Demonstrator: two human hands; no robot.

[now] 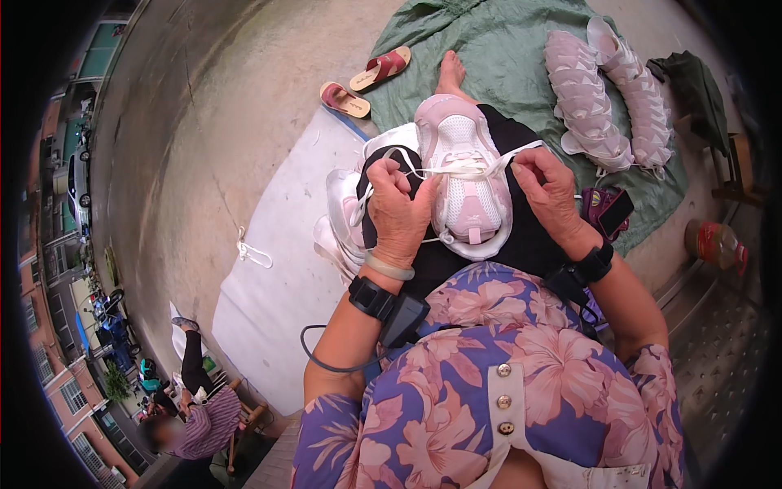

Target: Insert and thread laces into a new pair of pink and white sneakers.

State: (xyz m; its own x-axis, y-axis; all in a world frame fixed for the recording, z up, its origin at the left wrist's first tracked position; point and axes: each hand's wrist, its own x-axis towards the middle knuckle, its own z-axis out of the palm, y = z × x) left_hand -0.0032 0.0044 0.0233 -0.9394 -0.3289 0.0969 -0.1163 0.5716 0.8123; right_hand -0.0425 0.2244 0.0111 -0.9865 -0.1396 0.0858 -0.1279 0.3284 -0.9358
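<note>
A pink and white shoe upper [472, 213] lies across my lap, its toe pointing away from me. White shoelace [464, 168] crosses over its middle. My left hand [399, 204] is at the left side of the shoe, fingers curled in a pinch on one end of the lace, with a loop hanging beside the wrist. On the right, my right hand [544, 187] pinches the other lace end, which is drawn out toward the upper right. More pink and white shoe pieces [346, 208] are stacked against my left knee, partly hidden by my left hand and leg.
Two long rows of nested shoe uppers [585, 98] lie on a green sheet [497, 49]. Red sandals [381, 68] sit beyond a white sheet [269, 285], where a loose lace [251, 249] lies. A phone [615, 215] and a plastic jar [715, 244] are at right. Another person [204, 424] sits at lower left.
</note>
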